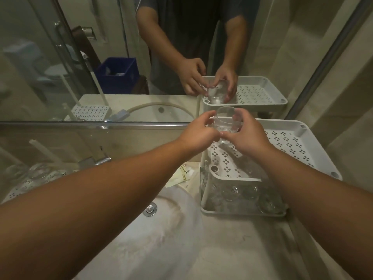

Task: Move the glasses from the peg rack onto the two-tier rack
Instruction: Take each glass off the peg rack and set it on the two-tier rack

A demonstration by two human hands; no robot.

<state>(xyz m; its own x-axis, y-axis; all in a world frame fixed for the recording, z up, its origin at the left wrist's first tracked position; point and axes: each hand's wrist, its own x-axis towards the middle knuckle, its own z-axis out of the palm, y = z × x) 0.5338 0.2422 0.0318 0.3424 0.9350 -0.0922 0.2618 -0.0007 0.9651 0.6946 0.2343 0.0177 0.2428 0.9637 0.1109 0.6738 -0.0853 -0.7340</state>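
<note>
Both hands [222,134] around glass [225,123]

no legible text or labels

Arms hide most of the blurred peg rack [30,184].

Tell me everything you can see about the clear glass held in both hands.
The clear drinking glass is a short, smooth, colourless tumbler with a thick base, apparently empty. It is roughly upright, rim up, above the back left corner of the white perforated two-tier rack's top tray. The left hand and right hand grip its sides; the mirror behind reflects it.
</note>
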